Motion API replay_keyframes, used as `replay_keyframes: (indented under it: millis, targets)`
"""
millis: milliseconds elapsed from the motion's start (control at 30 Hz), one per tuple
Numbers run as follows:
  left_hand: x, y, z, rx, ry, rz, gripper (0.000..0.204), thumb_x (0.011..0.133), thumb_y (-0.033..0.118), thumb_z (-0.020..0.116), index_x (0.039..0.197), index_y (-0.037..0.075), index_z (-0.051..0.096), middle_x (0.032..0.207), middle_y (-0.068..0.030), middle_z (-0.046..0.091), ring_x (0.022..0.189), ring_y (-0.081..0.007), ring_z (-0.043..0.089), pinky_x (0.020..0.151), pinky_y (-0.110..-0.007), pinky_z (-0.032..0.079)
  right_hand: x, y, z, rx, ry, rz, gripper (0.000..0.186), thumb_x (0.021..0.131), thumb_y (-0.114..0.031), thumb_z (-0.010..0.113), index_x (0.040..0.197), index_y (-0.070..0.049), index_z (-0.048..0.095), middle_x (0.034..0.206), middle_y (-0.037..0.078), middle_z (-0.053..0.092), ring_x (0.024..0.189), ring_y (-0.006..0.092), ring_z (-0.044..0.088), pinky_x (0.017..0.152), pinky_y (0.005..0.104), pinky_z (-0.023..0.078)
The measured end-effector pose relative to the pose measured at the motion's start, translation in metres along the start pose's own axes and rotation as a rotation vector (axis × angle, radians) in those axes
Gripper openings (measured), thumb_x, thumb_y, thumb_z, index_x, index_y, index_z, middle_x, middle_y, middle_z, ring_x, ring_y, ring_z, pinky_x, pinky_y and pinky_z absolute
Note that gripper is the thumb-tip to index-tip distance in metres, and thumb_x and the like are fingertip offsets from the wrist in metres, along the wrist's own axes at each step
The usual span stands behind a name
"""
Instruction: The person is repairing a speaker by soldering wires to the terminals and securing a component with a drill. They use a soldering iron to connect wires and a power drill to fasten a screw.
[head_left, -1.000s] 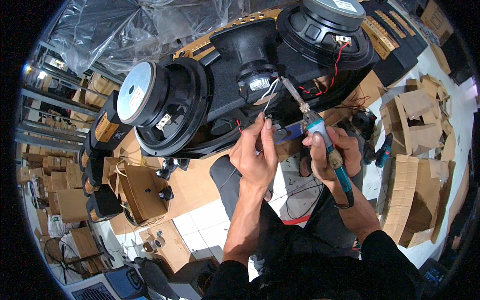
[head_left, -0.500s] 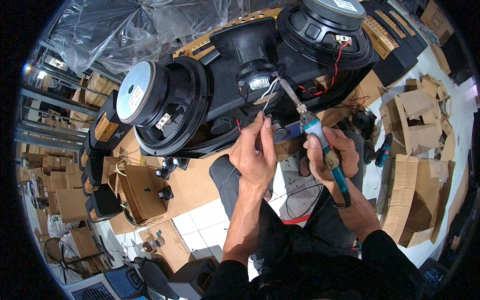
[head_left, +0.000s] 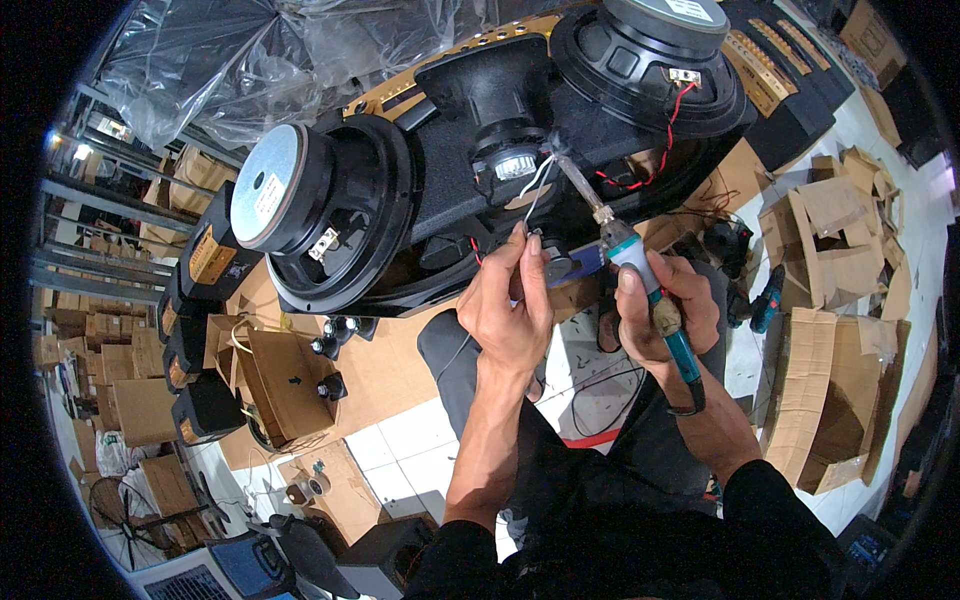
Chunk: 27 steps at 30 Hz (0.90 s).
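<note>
My right hand (head_left: 668, 308) is closed round the teal and white handle of a soldering iron (head_left: 622, 242). Its tip reaches up to the terminal side of a horn driver (head_left: 516, 165), where the ends of white wires sit. Between thumb and fingers, my left hand (head_left: 508, 300) pinches the white wires (head_left: 540, 190) a short way below the driver. The driver belongs to a black horn (head_left: 490, 85) lying on a black speaker cabinet (head_left: 440, 190). A large woofer (head_left: 330, 215) rests tilted at the left of the cabinet, and another woofer (head_left: 650, 65) with red and black wires (head_left: 668, 150) lies at the right.
Open cardboard boxes (head_left: 850, 390) stand on the tiled floor at right, near a teal power drill (head_left: 768, 298). At left are a brown carton (head_left: 290, 385), small black speakers (head_left: 208, 405) and shelving rails. Clear plastic sheeting (head_left: 250, 60) covers things at the back.
Both hands hold nearly the same positions. The iron's tip has shifted very slightly, and a faint wisp like smoke shows near it. The left woofer appears a touch further left.
</note>
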<state>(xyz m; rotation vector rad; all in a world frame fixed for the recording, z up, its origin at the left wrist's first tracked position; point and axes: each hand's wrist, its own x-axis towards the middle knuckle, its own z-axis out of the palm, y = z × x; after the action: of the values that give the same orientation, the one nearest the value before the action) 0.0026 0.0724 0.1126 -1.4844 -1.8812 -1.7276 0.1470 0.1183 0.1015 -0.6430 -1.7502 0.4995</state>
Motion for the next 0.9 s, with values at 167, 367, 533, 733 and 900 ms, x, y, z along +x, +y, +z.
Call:
replay_keyframes:
  millis: [167,367,533,733,900]
  targets:
    - [-0.0006,-0.0001,-0.0003,-0.003,0.006,-0.009,0.012,0.083,-0.002,0.063,0.095,-0.007,0.063,0.07,-0.0126,0.067,0.058,-0.013,0.065,0.05,-0.022,0.047,-0.0002,-0.0007,0.0018,0.077,0.005,0.057,0.027,0.085,-0.015,0.065,0.104,-0.004,0.049,0.079,0.014,0.06,0.059,0.0144,0.062,0.052,0.0241,0.049]
    - [-0.0008,0.0004,0.0003,-0.006,0.011,-0.009,0.012,0.084,-0.002,0.063,0.095,-0.006,0.063,0.071,-0.0127,0.067,0.06,-0.013,0.066,0.05,-0.022,0.048,0.0009,-0.0022,0.0018,0.076,0.026,0.089,0.027,0.081,-0.016,0.069,0.098,-0.002,0.053,0.073,0.012,0.059,0.056,0.015,0.06,0.049,0.0247,0.047]
    - [-0.0006,0.0045,-0.0016,-0.001,-0.012,-0.044,0.013,0.089,0.003,0.058,0.098,-0.006,0.06,0.071,-0.0105,0.066,0.061,-0.011,0.063,0.055,-0.022,0.048,-0.0019,-0.003,0.0003,0.047,-0.036,0.112,0.027,0.086,-0.016,0.064,0.104,-0.003,0.05,0.079,0.013,0.06,0.06,0.0145,0.062,0.052,0.0243,0.049]
    - [-0.0001,0.0051,-0.0023,0.013,-0.029,-0.043,0.013,0.089,0.002,0.058,0.099,-0.006,0.06,0.072,-0.0105,0.066,0.062,-0.0106,0.062,0.056,-0.022,0.048,-0.0023,-0.0027,0.0009,0.052,-0.013,0.121,0.028,0.086,-0.015,0.064,0.106,-0.003,0.049,0.08,0.014,0.059,0.06,0.0139,0.062,0.052,0.0239,0.049]
    - [-0.0009,0.0036,-0.001,-0.007,-0.019,-0.039,0.013,0.089,0.001,0.058,0.099,-0.006,0.06,0.072,-0.0106,0.067,0.063,-0.0106,0.063,0.057,-0.022,0.048,-0.0008,-0.0034,0.0022,0.072,0.004,0.092,0.029,0.085,-0.012,0.064,0.106,-0.001,0.048,0.078,0.013,0.058,0.059,0.0132,0.061,0.051,0.0229,0.048]
